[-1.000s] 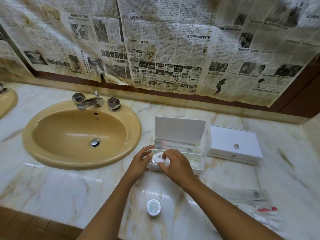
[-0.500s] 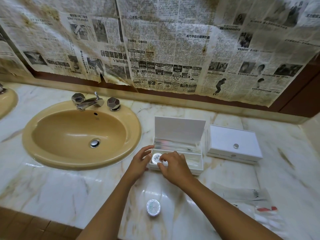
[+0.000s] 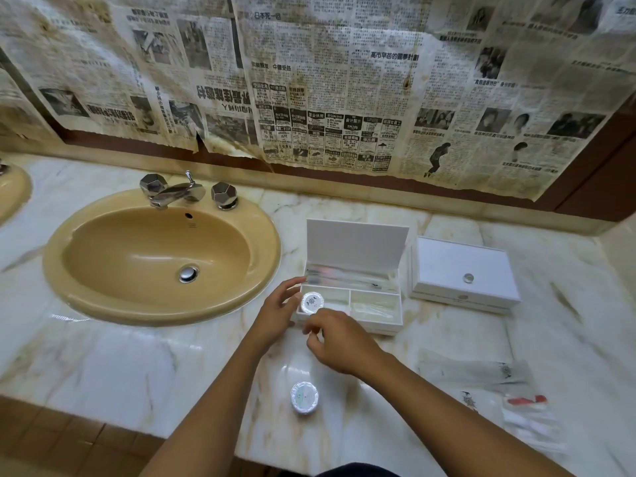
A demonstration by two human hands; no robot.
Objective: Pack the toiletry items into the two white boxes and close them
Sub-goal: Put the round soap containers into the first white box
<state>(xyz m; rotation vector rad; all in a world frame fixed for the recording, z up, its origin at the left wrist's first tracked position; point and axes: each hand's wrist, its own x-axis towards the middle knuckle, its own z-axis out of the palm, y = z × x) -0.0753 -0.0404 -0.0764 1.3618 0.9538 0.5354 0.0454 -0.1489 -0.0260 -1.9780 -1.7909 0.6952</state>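
second basin (image 3: 12, 192) cut off at left edge, clear packets (image 3: 516, 401) blurred, open box (image 3: 347, 304) front edge hidden behind right hand (image 3: 339, 342)
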